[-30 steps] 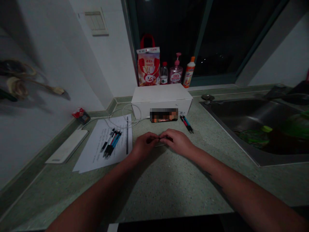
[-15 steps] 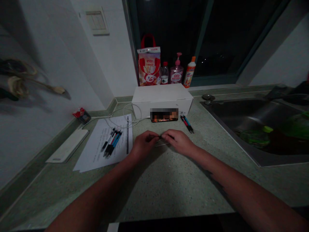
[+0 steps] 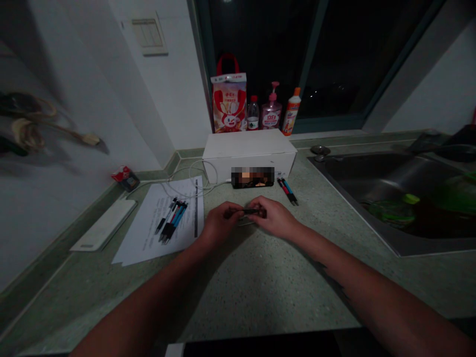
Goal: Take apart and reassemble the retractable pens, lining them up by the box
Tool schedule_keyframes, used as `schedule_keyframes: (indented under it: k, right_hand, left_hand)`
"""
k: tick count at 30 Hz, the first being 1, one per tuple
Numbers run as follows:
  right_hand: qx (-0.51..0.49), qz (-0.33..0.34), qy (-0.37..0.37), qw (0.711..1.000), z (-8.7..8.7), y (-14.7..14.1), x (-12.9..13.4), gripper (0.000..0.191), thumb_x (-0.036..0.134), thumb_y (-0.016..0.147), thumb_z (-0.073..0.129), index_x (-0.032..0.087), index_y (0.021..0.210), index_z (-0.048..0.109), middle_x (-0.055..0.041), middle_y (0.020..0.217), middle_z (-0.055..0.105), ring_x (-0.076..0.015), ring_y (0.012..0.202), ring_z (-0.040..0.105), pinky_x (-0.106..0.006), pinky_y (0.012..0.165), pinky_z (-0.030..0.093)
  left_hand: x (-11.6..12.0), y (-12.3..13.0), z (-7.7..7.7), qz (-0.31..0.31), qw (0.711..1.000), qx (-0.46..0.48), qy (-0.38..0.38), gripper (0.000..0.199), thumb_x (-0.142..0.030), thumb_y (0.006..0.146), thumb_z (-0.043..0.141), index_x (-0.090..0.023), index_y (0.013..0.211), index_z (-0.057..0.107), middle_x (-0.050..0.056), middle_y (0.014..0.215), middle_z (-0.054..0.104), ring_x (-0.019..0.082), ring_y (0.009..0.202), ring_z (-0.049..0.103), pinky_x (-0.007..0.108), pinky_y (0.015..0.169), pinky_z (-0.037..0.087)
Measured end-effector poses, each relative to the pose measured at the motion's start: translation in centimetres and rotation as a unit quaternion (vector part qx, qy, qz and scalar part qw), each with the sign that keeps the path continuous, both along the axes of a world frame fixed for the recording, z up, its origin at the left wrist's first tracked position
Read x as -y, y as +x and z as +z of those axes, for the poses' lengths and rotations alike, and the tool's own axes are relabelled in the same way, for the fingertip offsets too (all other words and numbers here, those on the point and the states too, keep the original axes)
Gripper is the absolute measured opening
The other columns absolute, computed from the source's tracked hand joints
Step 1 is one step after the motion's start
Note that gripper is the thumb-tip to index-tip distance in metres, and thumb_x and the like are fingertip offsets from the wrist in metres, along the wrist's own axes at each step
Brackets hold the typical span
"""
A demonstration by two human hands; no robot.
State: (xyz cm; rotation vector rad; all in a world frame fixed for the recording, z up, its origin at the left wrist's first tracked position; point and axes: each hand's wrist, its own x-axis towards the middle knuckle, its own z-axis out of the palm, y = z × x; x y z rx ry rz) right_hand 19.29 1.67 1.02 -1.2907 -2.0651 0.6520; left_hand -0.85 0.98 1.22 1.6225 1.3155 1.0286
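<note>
Fingertip to fingertip over the counter, my left hand and my right hand both pinch a dark, slender pen-like piece. Its ends are hidden in my fingers, so its exact kind is unclear. Just below the fingers shows a pale thin strip, partly covered. Two pens, with red and blue on them, lie beyond my right hand. To the left of my left hand, several pens rest in a bunch on printed paper sheets.
A phone with a white cable leans on a white box. The steel sink is to the right. A white flat slab and a small red-black packet lie left. Bottles stand behind the box.
The fingers of my right hand have shifted slightly upward, and more of the dark slender piece shows between my hands. My left hand has stayed nearly in place.
</note>
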Motion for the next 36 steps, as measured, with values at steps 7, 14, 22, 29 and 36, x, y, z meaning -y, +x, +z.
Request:
schedule_keyframes:
  k: [7, 14, 22, 29, 36]
  right_hand:
    - [0.018, 0.026, 0.017, 0.999, 0.09, 0.20, -0.11, 0.016, 0.030, 0.099, 0.059, 0.020, 0.092, 0.070, -0.0040, 0.088, 0.071, -0.0175, 0.081, 0.064, -0.030, 0.072, 0.043]
    - [0.003, 0.014, 0.016, 1.000, -0.15, 0.26, -0.06, 0.009, 0.027, 0.092, 0.068, 0.021, 0.099, 0.067, -0.0017, 0.087, 0.071, -0.0160, 0.076, 0.062, -0.028, 0.068, 0.042]
    - [0.004, 0.007, 0.005, 1.000, -0.15, 0.26, -0.11, 0.013, 0.030, 0.089, 0.072, 0.022, 0.099, 0.069, -0.0014, 0.085, 0.071, -0.0160, 0.073, 0.062, -0.028, 0.065, 0.042]
    - [0.017, 0.025, 0.004, 1.000, -0.05, 0.28, 0.02, 0.008, 0.029, 0.095, 0.065, 0.021, 0.096, 0.068, -0.0026, 0.087, 0.072, -0.0174, 0.078, 0.064, -0.029, 0.069, 0.043]
    - [0.078, 0.036, 0.005, 0.996, 0.08, 0.38, -0.24, 0.029, 0.033, 0.103, 0.051, 0.021, 0.086, 0.070, -0.0033, 0.080, 0.072, -0.0176, 0.075, 0.063, -0.029, 0.068, 0.039]
  left_hand:
    - [0.02, -0.02, -0.08, -0.009, 1.000, 0.003, 0.003, 0.009, -0.028, 0.082, 0.068, -0.020, 0.086, 0.071, 0.005, 0.088, 0.077, 0.020, 0.085, 0.073, 0.035, 0.082, 0.056]
    - [0.06, 0.05, 0.08, 0.000, 1.000, -0.019, -0.004, 0.008, -0.027, 0.082, 0.068, -0.021, 0.086, 0.072, 0.004, 0.086, 0.078, 0.021, 0.084, 0.073, 0.035, 0.081, 0.057]
    - [0.13, 0.02, 0.30, 0.001, 1.000, -0.010, -0.006, 0.005, -0.024, 0.083, 0.069, -0.021, 0.085, 0.072, 0.005, 0.086, 0.078, 0.022, 0.084, 0.073, 0.037, 0.082, 0.056]
    - [0.00, -0.02, 0.02, -0.007, 1.000, -0.010, -0.015, 0.005, -0.024, 0.083, 0.069, -0.021, 0.085, 0.073, 0.004, 0.086, 0.079, 0.022, 0.084, 0.074, 0.037, 0.083, 0.057]
    - [0.17, 0.02, -0.08, -0.025, 0.999, -0.040, -0.019, 0.006, -0.023, 0.084, 0.069, -0.021, 0.087, 0.074, 0.004, 0.087, 0.079, 0.021, 0.084, 0.074, 0.033, 0.080, 0.057]
